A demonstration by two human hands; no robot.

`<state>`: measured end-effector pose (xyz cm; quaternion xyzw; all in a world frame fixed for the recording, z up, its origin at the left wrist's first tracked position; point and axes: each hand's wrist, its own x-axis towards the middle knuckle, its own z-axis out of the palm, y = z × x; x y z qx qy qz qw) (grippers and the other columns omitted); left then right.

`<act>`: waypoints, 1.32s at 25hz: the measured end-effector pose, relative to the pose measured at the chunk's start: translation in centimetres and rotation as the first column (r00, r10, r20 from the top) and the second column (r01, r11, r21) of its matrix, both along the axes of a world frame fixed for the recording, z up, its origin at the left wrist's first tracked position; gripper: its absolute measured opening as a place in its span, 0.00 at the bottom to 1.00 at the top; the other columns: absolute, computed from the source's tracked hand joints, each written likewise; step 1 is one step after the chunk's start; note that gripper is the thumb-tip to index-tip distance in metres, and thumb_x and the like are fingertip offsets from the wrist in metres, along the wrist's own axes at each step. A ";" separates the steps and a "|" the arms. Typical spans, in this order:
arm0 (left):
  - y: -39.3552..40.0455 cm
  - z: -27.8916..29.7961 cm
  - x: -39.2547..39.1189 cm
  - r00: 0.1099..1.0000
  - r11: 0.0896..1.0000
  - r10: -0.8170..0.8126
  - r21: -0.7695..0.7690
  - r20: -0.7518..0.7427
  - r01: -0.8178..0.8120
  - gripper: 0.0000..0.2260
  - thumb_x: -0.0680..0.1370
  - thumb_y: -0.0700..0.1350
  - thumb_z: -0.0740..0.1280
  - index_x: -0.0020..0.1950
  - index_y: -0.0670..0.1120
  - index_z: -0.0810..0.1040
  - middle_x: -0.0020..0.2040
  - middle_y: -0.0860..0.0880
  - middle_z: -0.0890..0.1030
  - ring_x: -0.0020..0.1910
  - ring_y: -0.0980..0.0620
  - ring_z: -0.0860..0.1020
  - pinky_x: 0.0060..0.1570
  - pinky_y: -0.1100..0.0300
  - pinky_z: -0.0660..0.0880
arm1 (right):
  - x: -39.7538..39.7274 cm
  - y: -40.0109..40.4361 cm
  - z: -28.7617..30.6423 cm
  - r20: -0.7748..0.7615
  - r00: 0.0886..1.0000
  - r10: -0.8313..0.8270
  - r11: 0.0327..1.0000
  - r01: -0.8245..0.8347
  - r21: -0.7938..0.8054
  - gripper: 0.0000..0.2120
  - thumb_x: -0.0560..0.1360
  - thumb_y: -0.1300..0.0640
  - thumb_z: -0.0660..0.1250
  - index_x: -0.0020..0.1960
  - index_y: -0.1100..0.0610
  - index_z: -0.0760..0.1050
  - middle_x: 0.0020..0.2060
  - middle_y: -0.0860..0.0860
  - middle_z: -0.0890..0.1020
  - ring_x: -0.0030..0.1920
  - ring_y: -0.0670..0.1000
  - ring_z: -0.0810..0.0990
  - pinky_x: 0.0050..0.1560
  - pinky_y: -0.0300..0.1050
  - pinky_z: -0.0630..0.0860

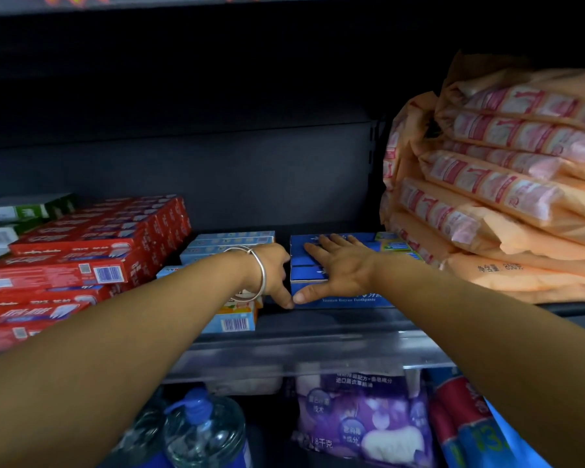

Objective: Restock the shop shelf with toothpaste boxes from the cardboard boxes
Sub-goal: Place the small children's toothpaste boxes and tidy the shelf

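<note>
Near the front edge of the dark metal shop shelf (318, 336), the right hand (338, 265) is lying flat, fingers straight, on the stacked dark blue toothpaste boxes (345, 298). The left hand (271, 271), wearing a silver bangle (260, 275), is pressing their left side, fingers hidden, so its grip cannot be told.

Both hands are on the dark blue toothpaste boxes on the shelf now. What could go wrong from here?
1. The left hand is wedged in the narrow gap between the dark blue toothpaste boxes and the light blue boxes; pulling out may drag either stack askew.
2. The right hand presses flat on top, so a hard push could slide the upper boxes backward.
3. The stacked orange packs lean close on the right; nudging the boxes that way might disturb them.
</note>
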<state>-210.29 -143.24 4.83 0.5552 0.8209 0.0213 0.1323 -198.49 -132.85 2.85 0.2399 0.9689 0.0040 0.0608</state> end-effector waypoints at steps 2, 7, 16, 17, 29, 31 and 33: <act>0.0 -0.1 0.0 1.000 1.000 0.005 0.003 -0.008 -0.005 0.21 0.66 0.49 0.76 0.53 0.43 0.75 0.46 0.48 0.76 0.43 0.50 0.74 0.47 0.54 0.74 | 0.3 0.0 0.0 -0.016 1.000 0.019 1.000 -0.019 0.010 0.48 0.69 0.27 0.55 0.77 0.51 0.40 0.77 0.54 0.44 0.77 0.56 0.41 0.75 0.55 0.40; 0.0 -0.2 0.1 1.000 1.000 -0.004 -0.008 -0.017 0.004 0.21 0.66 0.49 0.76 0.55 0.44 0.75 0.47 0.47 0.77 0.43 0.50 0.75 0.47 0.54 0.75 | 0.7 -0.1 0.0 -0.020 0.999 0.047 0.999 -0.046 0.025 0.48 0.69 0.27 0.55 0.77 0.51 0.41 0.77 0.54 0.45 0.77 0.56 0.42 0.76 0.55 0.41; 0.0 -0.1 0.1 0.999 1.000 -0.008 -0.004 -0.037 0.008 0.23 0.67 0.50 0.76 0.57 0.43 0.75 0.47 0.48 0.76 0.44 0.50 0.75 0.48 0.55 0.74 | 0.7 -0.2 0.3 -0.031 0.995 0.094 0.995 -0.095 -0.033 0.47 0.71 0.30 0.56 0.77 0.54 0.40 0.77 0.51 0.43 0.77 0.51 0.40 0.75 0.49 0.39; 0.0 -0.1 0.2 0.999 1.000 -0.012 -0.001 -0.037 0.011 0.23 0.67 0.49 0.76 0.57 0.43 0.74 0.48 0.47 0.77 0.44 0.50 0.75 0.48 0.55 0.74 | 0.7 -0.2 0.3 -0.032 0.995 0.092 0.995 -0.093 -0.034 0.47 0.71 0.30 0.56 0.77 0.55 0.40 0.77 0.51 0.43 0.77 0.51 0.40 0.76 0.50 0.39; -5.5 1.4 -2.6 0.995 0.949 0.080 0.311 -0.066 -0.056 0.21 0.76 0.34 0.59 0.69 0.43 0.69 0.62 0.43 0.75 0.61 0.44 0.74 0.60 0.59 0.70 | -1.6 -4.7 2.5 -0.115 0.982 0.152 0.979 -0.165 -0.116 0.38 0.72 0.38 0.66 0.75 0.54 0.58 0.73 0.52 0.65 0.71 0.53 0.65 0.72 0.46 0.62; -6.8 1.4 -3.7 0.984 0.956 0.117 0.285 -0.137 -0.073 0.20 0.77 0.34 0.57 0.69 0.42 0.69 0.64 0.41 0.74 0.63 0.42 0.72 0.63 0.57 0.69 | -2.6 -5.7 2.5 -0.159 0.973 0.167 0.969 -0.191 -0.154 0.32 0.71 0.39 0.67 0.69 0.54 0.66 0.65 0.50 0.73 0.62 0.51 0.72 0.64 0.44 0.69; -8.0 1.5 -4.5 0.969 0.966 0.119 0.249 -0.215 -0.063 0.17 0.76 0.33 0.57 0.63 0.42 0.73 0.60 0.42 0.76 0.62 0.41 0.73 0.62 0.57 0.70 | -3.7 -6.8 2.4 -0.151 0.974 0.171 0.972 -0.192 -0.135 0.28 0.73 0.40 0.66 0.66 0.56 0.69 0.60 0.50 0.75 0.59 0.52 0.73 0.60 0.44 0.70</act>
